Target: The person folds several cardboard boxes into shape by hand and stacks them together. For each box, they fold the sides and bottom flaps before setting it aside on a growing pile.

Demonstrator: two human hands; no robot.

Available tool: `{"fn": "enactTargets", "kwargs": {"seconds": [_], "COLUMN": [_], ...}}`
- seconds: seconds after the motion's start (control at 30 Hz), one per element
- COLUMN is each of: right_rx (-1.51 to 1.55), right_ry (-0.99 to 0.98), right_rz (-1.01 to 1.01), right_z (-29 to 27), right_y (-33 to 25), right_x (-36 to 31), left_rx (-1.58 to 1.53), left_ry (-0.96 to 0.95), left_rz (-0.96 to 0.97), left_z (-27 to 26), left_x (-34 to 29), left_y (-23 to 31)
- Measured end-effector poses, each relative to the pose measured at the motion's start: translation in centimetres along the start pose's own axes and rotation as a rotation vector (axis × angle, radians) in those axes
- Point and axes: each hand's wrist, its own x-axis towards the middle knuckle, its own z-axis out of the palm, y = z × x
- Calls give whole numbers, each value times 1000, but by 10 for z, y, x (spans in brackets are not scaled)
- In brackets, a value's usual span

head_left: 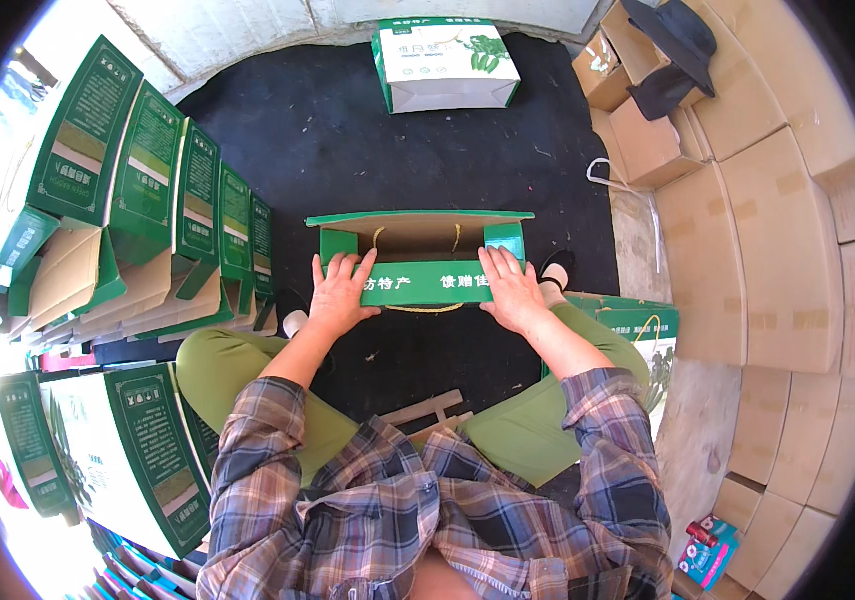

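A green cardboard gift box [424, 290] stands between my knees, its top open and its brown inside [418, 238] showing. My left hand [340, 295] grips the left end of its near top flap, fingers hooked over the folded edge. The right end of that flap is under my right hand [514, 295], gripped the same way. A yellow cord handle [426, 309] hangs at the near side, and cord also shows inside. The far flap [420, 216] stands raised. The box's lower part is mostly hidden.
Open green boxes [148, 185] stand in a row at left, with white-and-green boxes [128, 440] nearer. A closed box [448, 68] sits far on the black mat [338, 140]. Another box [638, 325] is beside my right leg. Brown cartons [778, 240] line the right; a dark hat [673, 50] tops some.
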Motion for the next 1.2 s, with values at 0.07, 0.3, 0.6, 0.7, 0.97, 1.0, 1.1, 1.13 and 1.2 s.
{"fn": "enactTargets", "kwargs": {"seconds": [0.07, 0.3, 0.6, 0.7, 0.97, 1.0, 1.1, 1.13, 1.2], "right_rx": [-8, 17, -25, -34, 276, 314, 444, 491, 741], "right_ry": [-32, -118, -123, -115, 239, 307, 487, 556, 638], "right_rz": [26, 52, 170, 132, 62, 50, 94, 101, 202], "right_z": [0, -8, -17, -21, -38, -44, -66, -71, -82], "right_y": [-1, -10, 6, 7, 43, 48, 69, 78, 98], "right_x": [2, 5, 8, 21, 31, 35, 36, 34, 30], "left_rx": [45, 20, -95, -213, -500, -585, -710, -708, -824], "left_ry": [17, 95, -24, -24, -50, -54, 14, 20, 116], "left_rz": [24, 128, 215, 153, -73, -110, -145, -152, -169], "left_z": [-2, 1, -15, -12, -12, -12, -28, -38, -62], "left_x": [1, 0, 10, -2, -22, -26, -45, -51, -67], "left_y": [1, -1, 31, 36, 36, 32, 37, 40, 46]}}
